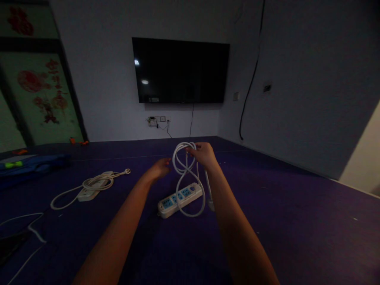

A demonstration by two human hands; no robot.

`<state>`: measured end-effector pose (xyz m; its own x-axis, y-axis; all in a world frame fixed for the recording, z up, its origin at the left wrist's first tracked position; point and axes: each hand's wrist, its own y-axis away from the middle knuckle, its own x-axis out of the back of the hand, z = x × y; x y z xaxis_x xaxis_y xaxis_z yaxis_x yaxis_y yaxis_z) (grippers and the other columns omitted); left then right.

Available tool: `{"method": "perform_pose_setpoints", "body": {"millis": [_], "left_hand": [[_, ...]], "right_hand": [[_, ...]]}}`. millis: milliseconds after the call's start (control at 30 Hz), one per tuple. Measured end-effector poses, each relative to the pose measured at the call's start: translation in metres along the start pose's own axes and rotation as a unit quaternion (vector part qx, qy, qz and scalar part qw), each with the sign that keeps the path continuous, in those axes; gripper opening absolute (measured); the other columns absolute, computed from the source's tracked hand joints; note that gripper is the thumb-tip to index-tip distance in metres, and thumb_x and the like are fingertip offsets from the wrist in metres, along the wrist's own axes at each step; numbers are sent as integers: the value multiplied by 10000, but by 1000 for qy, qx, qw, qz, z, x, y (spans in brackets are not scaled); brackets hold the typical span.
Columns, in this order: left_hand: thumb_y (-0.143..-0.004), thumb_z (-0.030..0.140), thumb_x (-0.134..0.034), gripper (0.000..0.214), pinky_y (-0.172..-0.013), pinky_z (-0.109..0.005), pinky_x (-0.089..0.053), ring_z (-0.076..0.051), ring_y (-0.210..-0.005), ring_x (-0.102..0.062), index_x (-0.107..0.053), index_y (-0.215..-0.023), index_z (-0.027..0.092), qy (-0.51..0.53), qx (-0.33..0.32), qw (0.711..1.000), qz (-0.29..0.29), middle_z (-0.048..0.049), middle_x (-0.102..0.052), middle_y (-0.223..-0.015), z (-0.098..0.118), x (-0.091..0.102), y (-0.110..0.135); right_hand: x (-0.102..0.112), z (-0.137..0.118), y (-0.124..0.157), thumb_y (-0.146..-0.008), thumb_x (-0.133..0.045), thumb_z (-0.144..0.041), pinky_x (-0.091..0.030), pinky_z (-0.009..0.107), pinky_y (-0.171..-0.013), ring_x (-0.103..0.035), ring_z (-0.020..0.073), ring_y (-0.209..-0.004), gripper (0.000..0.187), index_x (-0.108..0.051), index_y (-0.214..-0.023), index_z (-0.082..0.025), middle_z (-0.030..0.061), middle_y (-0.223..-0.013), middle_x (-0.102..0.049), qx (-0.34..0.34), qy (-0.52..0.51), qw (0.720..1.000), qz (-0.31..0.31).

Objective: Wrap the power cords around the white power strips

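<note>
A white power strip with blue socket faces lies at a slant on the purple floor in front of me. Its white power cord rises in loose loops above it. My right hand is closed on the top of these loops and holds them up. To the left of the loops hangs my left hand, fingers slightly apart with nothing visible in them, not touching the cord. Beside my right forearm the cord runs down to a white plug, partly hidden by the arm.
A second white power strip with its cord coiled on top lies to the left. Farther left are a blue cloth item and thin white cables. A television hangs on the wall above sockets; a black cable dangles at right.
</note>
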<state>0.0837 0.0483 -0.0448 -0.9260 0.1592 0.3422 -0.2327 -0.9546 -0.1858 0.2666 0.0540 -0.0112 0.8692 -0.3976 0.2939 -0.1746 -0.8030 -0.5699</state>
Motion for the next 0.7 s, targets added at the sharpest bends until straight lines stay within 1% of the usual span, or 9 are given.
{"method": "perform_pose_setpoints", "body": {"millis": [67,100,133,200,267,333,400,500,700], "left_hand": [[-786,289,-588,472,-672,-276,-492,-196,-860,-637,-524,-1245,204,6,-9,999,48,-129,-632,-1159,28,14,5],[-813,344,-562,465,-643,-291,-495,-203,-825,-638,-519,-1251,194,20,-3,995,94,-150,-613,-1187,41,18,8],[-812,407,-567,506,-622,-305,-498,-209,-788,-639,-509,-1261,181,26,5,994,107,-172,-599,-1204,52,19,13],[-748,476,-639,665,-589,-314,-499,-214,-728,-638,-455,-1308,168,4,27,996,85,-186,-621,-1150,66,14,21],[-688,423,-720,723,-570,-297,-495,-202,-690,-637,-446,-1301,155,-19,35,998,55,-163,-659,-1038,71,4,25],[-718,322,-709,582,-557,-284,-492,-175,-619,-635,-493,-1227,141,-18,44,998,28,-116,-676,-894,69,-6,26],[-788,240,-625,370,-540,-277,-493,-149,-538,-627,-532,-1131,134,11,56,998,1,-59,-658,-753,66,-12,25],[-826,175,-552,228,-512,-263,-493,-142,-484,-625,-548,-1048,124,53,63,996,-18,-8,-614,-613,65,-10,24],[-783,141,-585,388,-474,-263,-516,-170,-471,-636,-495,-1160,132,88,51,995,9,-41,-650,-593,75,4,35]], "right_hand": [[-4,1,0,-611,-717,-293,-273,199,-414,-441,84,-402,174,-638,-579,-141,-38,-436,-527,-53,-81,995,7],[-6,1,0,-619,-711,-279,-253,195,-393,-404,71,-372,173,-623,-564,-141,-46,-419,-508,-80,-128,989,9],[-8,1,0,-635,-700,-268,-231,192,-372,-366,58,-343,181,-603,-548,-142,-52,-403,-489,-104,-169,980,10],[-12,0,1,-677,-673,-259,-189,191,-339,-301,42,-301,241,-550,-502,-147,-62,-368,-442,-138,-219,966,10],[-14,-1,2,-715,-652,-263,-171,190,-320,-271,35,-280,310,-498,-467,-157,-69,-339,-397,-150,-235,960,9],[-16,-3,3,-729,-655,-260,-172,186,-310,-265,30,-273,345,-473,-453,-159,-71,-327,-377,-159,-253,954,6],[-18,-5,4,-735,-663,-254,-176,180,-304,-271,25,-272,356,-473,-452,-153,-69,-330,-382,-165,-270,949,0],[-24,-8,4,-739,-674,-260,-181,172,-298,-275,19,-271,362,-473,-459,-149,-73,-337,-380,-167,-296,940,-15],[-44,-8,8,-728,-685,-357,-220,168,-296,-332,35,-299,323,-513,-548,-151,-55,-405,-462,-159,-339,924,-78]]}}
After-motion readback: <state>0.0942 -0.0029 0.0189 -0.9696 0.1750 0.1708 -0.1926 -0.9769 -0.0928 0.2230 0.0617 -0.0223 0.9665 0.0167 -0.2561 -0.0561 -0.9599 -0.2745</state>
